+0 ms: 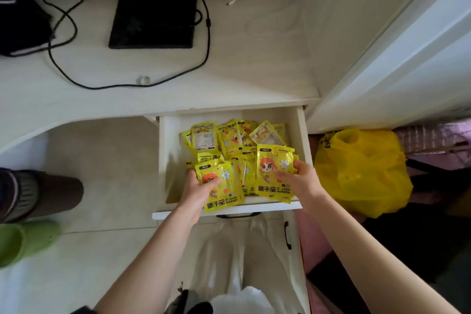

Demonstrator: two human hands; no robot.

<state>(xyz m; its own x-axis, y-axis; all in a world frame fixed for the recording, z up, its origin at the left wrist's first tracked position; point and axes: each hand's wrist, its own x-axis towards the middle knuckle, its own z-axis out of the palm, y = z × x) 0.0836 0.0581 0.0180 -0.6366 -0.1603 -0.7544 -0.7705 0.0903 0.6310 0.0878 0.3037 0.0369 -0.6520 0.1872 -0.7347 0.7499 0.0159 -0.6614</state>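
At the near left of the open drawer [163, 160], which is pulled out from under the bench [153, 94], a left bundle [226, 186] of yellow hand-warmer packets is gripped by the left hand [200, 191], with the thumb laid over the front face and the fingers curled behind. Farther in, loose packets [229, 135] are heaped across the drawer floor, some turned face down. To the right, a right bundle [267, 160] is held over the near right corner by the right hand [302, 181], its fingers closed round the right edge and the thumb pressed on the printed front. The packets are judged light, thin and pliable, with a glossy film likely to slide, so a stack may fan out if pinched at one corner. A hold across the long edges, with the stack squared, is advised. A yellow bag [362, 171] is seen on the floor just right of the drawer.
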